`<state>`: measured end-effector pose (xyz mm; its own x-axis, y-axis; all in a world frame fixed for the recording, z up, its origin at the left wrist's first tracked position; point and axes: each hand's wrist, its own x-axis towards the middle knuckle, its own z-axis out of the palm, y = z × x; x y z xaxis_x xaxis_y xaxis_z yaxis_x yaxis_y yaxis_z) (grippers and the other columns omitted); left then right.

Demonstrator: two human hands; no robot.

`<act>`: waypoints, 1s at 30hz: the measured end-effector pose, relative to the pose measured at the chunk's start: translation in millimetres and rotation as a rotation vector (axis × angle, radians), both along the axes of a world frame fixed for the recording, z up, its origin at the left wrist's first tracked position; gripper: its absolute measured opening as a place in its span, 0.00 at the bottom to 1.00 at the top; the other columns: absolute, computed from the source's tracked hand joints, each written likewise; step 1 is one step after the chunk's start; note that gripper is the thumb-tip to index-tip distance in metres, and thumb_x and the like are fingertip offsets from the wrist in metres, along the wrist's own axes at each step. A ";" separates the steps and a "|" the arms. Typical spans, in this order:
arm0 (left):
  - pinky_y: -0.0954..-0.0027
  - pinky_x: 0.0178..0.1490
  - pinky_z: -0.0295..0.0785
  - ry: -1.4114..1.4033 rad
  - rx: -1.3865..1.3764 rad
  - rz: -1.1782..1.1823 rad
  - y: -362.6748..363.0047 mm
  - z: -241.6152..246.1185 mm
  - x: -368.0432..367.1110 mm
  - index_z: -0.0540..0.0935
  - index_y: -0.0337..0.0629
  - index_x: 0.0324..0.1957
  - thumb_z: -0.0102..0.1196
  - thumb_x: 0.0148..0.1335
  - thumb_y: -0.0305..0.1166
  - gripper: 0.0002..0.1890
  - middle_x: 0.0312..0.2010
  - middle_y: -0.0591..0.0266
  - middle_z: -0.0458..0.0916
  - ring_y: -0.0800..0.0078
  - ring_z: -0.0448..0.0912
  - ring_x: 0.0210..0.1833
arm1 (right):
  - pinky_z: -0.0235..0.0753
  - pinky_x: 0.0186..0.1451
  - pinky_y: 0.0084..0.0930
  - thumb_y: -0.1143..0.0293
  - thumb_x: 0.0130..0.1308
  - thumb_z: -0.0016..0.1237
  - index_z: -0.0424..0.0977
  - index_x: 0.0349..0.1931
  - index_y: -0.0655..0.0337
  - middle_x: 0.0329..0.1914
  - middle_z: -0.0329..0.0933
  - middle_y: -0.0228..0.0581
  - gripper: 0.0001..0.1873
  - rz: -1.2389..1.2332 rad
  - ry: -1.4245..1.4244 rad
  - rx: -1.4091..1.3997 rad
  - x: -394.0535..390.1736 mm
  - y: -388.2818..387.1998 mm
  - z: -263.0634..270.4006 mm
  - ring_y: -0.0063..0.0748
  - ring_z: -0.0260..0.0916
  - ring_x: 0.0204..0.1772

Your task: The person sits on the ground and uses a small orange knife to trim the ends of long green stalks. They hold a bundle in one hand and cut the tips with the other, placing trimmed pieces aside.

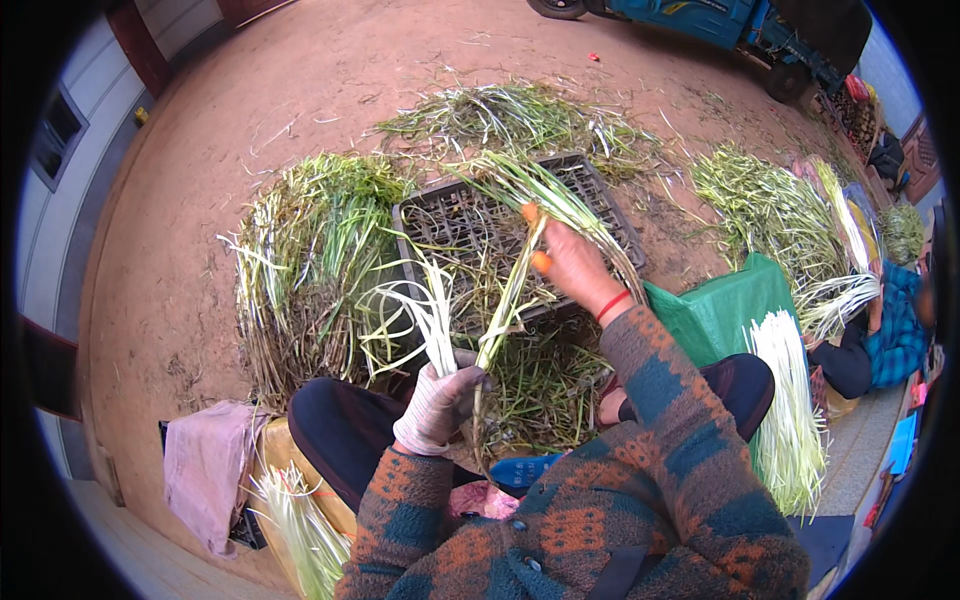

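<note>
In my left hand (433,414), which wears a pale knitted glove, is a small bunch of white stalks (439,319) with loose curling ends. A yellow-green leafy stalk (496,330) passes by its thumb, root end down. My right hand (576,259) has orange covers on the thumb and a finger, and its fingers are on the upper end of that stalk. Just beyond it, a bundle of green-and-white stalks (544,187) lies across an upturned dark plastic crate (446,196). Leaf scraps (536,390) cover the ground between my legs.
Untrimmed stalks (307,277) are heaped on the left, with discarded leaves (495,116) behind the crate. White stalks lie on a green sack (720,300) at right and more pale stalks (300,525) at lower left. A co-worker (892,322) sits at right; a blue cargo vehicle (682,19) stands behind.
</note>
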<state>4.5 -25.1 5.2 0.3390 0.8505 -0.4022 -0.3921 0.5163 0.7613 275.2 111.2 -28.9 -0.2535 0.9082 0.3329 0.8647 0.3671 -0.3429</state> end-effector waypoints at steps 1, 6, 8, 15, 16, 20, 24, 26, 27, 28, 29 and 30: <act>0.83 0.17 0.56 -0.037 0.017 0.010 -1.6 1.8 -4.0 0.79 0.37 0.42 0.60 0.59 0.29 0.10 0.26 0.60 0.82 0.85 0.63 0.13 | 0.82 0.36 0.33 0.69 0.66 0.57 0.46 0.77 0.37 0.61 0.74 0.50 0.44 -0.099 0.003 -0.054 10.0 8.9 2.3 0.37 0.78 0.37; 0.83 0.16 0.55 -0.069 -0.057 0.112 0.3 7.7 -13.9 0.78 0.41 0.42 0.60 0.59 0.31 0.10 0.24 0.66 0.79 0.86 0.63 0.14 | 0.76 0.59 0.43 0.64 0.66 0.55 0.64 0.69 0.57 0.56 0.78 0.56 0.31 -0.280 0.038 -0.320 56.7 24.9 28.6 0.55 0.76 0.59; 0.82 0.17 0.55 -0.038 -0.077 0.160 4.6 6.5 -10.1 0.78 0.42 0.42 0.62 0.59 0.30 0.11 0.23 0.70 0.77 0.87 0.64 0.15 | 0.77 0.56 0.39 0.63 0.66 0.56 0.72 0.63 0.59 0.50 0.81 0.57 0.26 -0.172 0.014 -0.460 56.6 12.4 36.1 0.53 0.80 0.53; 0.82 0.17 0.53 0.078 -0.015 0.236 10.2 -0.9 6.8 0.79 0.44 0.39 0.63 0.60 0.26 0.07 0.18 0.75 0.71 0.87 0.62 0.13 | 0.77 0.30 0.15 0.53 0.74 0.49 0.74 0.60 0.57 0.49 0.82 0.33 0.22 0.174 0.851 -1.091 -24.3 -60.3 25.5 0.19 0.80 0.37; 0.81 0.17 0.53 0.102 -0.006 0.231 11.0 -2.6 8.9 0.79 0.43 0.39 0.63 0.60 0.26 0.08 0.18 0.76 0.70 0.87 0.62 0.13 | 0.77 0.31 0.14 0.54 0.74 0.49 0.73 0.60 0.59 0.51 0.81 0.34 0.22 0.158 0.973 -1.097 -34.2 -67.3 23.7 0.20 0.80 0.37; 0.80 0.17 0.54 0.168 -0.003 0.212 10.4 -8.5 12.1 0.78 0.43 0.39 0.65 0.59 0.26 0.09 0.17 0.75 0.70 0.87 0.63 0.13 | 0.76 0.31 0.13 0.54 0.74 0.50 0.74 0.56 0.59 0.47 0.80 0.31 0.20 0.078 1.275 -1.010 -60.6 -80.1 15.8 0.18 0.79 0.35; 0.80 0.16 0.54 0.091 -0.034 0.244 10.0 -11.9 10.6 0.79 0.42 0.40 0.65 0.59 0.26 0.09 0.18 0.74 0.72 0.87 0.63 0.13 | 0.76 0.32 0.13 0.55 0.73 0.52 0.74 0.54 0.59 0.45 0.79 0.28 0.19 -0.039 1.341 -0.950 -66.0 -82.8 15.9 0.17 0.78 0.35; 0.80 0.16 0.53 0.111 -0.017 0.244 9.0 -13.2 11.5 0.79 0.42 0.40 0.64 0.59 0.26 0.08 0.18 0.74 0.72 0.86 0.63 0.13 | 0.76 0.32 0.13 0.56 0.73 0.53 0.74 0.53 0.59 0.44 0.78 0.27 0.18 -0.004 1.375 -0.913 -67.6 -84.1 18.1 0.17 0.77 0.34; 0.80 0.16 0.53 0.149 -0.001 0.229 8.2 -14.0 12.6 0.79 0.42 0.40 0.64 0.59 0.26 0.08 0.18 0.74 0.72 0.86 0.63 0.13 | 0.76 0.33 0.13 0.57 0.72 0.54 0.75 0.52 0.59 0.43 0.78 0.27 0.17 -0.014 1.385 -0.903 -68.6 -84.9 19.1 0.17 0.77 0.33; 0.80 0.16 0.53 0.187 0.017 0.214 7.9 -14.7 13.4 0.79 0.42 0.40 0.64 0.59 0.26 0.08 0.18 0.74 0.73 0.86 0.63 0.12 | 0.75 0.33 0.14 0.59 0.71 0.56 0.75 0.48 0.58 0.41 0.78 0.26 0.14 0.052 1.425 -0.880 -68.5 -86.2 20.4 0.17 0.76 0.32; 0.81 0.17 0.53 0.196 0.021 0.217 7.6 -15.5 14.3 0.80 0.42 0.40 0.64 0.59 0.25 0.08 0.18 0.74 0.73 0.86 0.63 0.13 | 0.75 0.33 0.14 0.59 0.71 0.56 0.76 0.48 0.58 0.40 0.78 0.26 0.14 -0.007 1.375 -0.874 -69.7 -85.5 20.9 0.17 0.76 0.33; 0.81 0.17 0.54 0.205 0.025 0.222 7.6 -16.2 14.3 0.80 0.42 0.40 0.64 0.59 0.25 0.08 0.18 0.75 0.73 0.87 0.62 0.13 | 0.75 0.33 0.14 0.59 0.71 0.56 0.76 0.47 0.58 0.40 0.79 0.26 0.14 -0.015 1.351 -0.853 -71.7 -83.8 20.6 0.17 0.76 0.33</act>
